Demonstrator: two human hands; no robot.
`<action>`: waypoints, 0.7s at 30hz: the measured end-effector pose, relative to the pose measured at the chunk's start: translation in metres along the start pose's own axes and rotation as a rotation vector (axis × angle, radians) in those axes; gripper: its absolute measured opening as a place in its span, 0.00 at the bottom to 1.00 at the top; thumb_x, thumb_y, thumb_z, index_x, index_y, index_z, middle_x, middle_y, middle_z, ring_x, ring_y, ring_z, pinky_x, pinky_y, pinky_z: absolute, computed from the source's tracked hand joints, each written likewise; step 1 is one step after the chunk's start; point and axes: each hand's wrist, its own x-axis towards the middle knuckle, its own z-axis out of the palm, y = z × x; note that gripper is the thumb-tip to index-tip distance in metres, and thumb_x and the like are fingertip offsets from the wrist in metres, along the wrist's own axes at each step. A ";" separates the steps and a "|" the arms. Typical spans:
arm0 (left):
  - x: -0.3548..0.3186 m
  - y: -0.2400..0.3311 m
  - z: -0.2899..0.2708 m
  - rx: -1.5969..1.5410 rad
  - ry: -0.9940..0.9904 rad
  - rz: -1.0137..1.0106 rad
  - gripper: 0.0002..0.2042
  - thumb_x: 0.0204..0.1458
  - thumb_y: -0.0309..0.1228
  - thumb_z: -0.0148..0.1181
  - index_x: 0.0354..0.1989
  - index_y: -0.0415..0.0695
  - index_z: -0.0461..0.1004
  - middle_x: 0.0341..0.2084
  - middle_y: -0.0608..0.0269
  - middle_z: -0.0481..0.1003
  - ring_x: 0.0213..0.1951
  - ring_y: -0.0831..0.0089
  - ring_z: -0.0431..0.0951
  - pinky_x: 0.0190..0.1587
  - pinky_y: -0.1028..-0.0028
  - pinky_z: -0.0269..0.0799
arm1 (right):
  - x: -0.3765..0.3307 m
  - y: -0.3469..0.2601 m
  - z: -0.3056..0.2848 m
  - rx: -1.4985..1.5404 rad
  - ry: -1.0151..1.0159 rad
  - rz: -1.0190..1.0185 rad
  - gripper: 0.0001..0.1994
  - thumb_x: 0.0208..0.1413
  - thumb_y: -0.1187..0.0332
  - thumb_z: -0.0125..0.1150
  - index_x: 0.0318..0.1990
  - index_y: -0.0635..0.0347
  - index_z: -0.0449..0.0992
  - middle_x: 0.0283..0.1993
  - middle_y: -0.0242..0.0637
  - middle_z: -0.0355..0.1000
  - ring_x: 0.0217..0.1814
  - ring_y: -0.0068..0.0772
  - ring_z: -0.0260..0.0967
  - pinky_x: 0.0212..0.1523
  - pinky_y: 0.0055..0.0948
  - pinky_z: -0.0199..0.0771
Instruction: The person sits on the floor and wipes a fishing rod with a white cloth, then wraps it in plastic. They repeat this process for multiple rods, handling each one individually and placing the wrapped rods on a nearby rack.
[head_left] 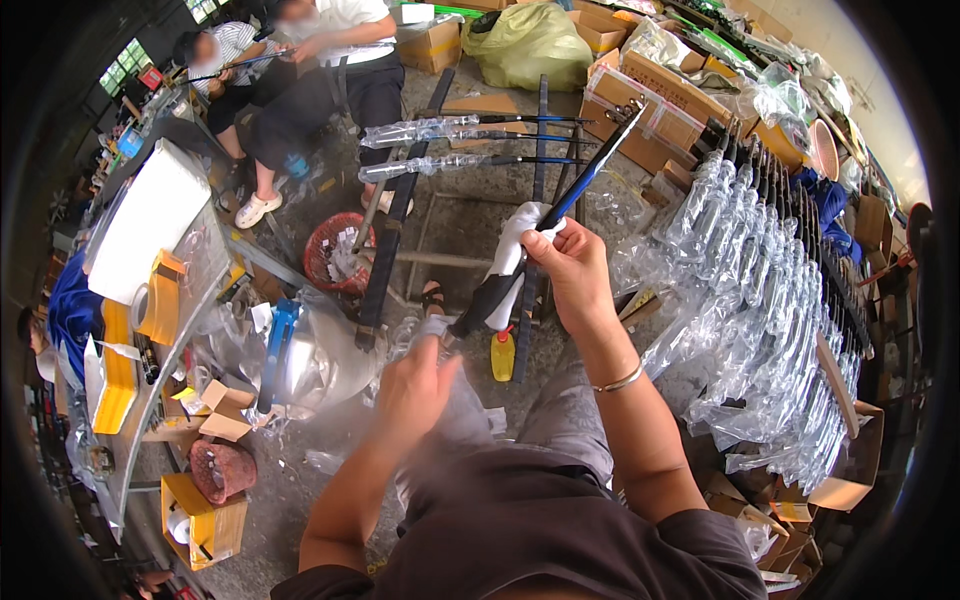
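Note:
A fishing rod (580, 186), blue and black with metal guides bunched at its far end, slants across in front of me from lower left to upper right. My right hand (574, 265) is closed round its middle, pressing a white cloth (517, 240) against the rod. Part of that cloth hangs down along the dark handle (490, 297). At the near, butt end my left hand (415, 380) is closed, slightly blurred, and its fingertips are partly hidden. Something whitish shows just above the left fingers. Below the rod stands a yellow bottle with a red cap (503, 355).
Several plastic-sleeved rods (425, 132) lie across a rack with black padded bars (397, 230). More wrapped rods (760, 290) lean in a row at right. A red basket (338, 252) holds scraps. A cluttered table (180, 345) is at left; two people (320, 60) sit behind it.

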 end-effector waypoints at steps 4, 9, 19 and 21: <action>-0.003 0.006 -0.006 -0.407 -0.168 -0.202 0.11 0.59 0.37 0.50 0.39 0.40 0.66 0.16 0.70 0.64 0.12 0.81 0.59 0.16 0.78 0.55 | -0.003 -0.003 0.005 0.303 -0.048 0.054 0.13 0.53 0.68 0.64 0.42 0.66 0.73 0.35 0.32 0.75 0.36 0.20 0.71 0.42 0.22 0.71; -0.012 -0.001 -0.006 -1.047 -0.495 -0.383 0.12 0.60 0.37 0.49 0.40 0.40 0.66 0.17 0.70 0.63 0.13 0.85 0.57 0.16 0.81 0.53 | -0.004 -0.008 0.005 0.403 -0.111 0.085 0.12 0.54 0.67 0.62 0.42 0.65 0.73 0.36 0.30 0.74 0.36 0.20 0.70 0.41 0.22 0.70; -0.005 0.011 0.012 0.585 0.384 0.228 0.15 0.48 0.30 0.62 0.41 0.37 0.67 0.26 0.48 0.73 0.26 0.46 0.73 0.26 0.58 0.67 | 0.003 0.011 0.011 0.020 0.159 0.020 0.08 0.58 0.70 0.56 0.40 0.66 0.74 0.32 0.33 0.75 0.28 0.20 0.71 0.29 0.20 0.72; -0.003 0.010 0.014 0.572 0.414 0.253 0.15 0.48 0.30 0.62 0.41 0.37 0.67 0.25 0.50 0.72 0.25 0.49 0.73 0.25 0.59 0.67 | -0.004 0.012 0.020 0.128 0.154 0.005 0.07 0.58 0.71 0.57 0.39 0.66 0.73 0.31 0.33 0.75 0.29 0.20 0.72 0.29 0.21 0.73</action>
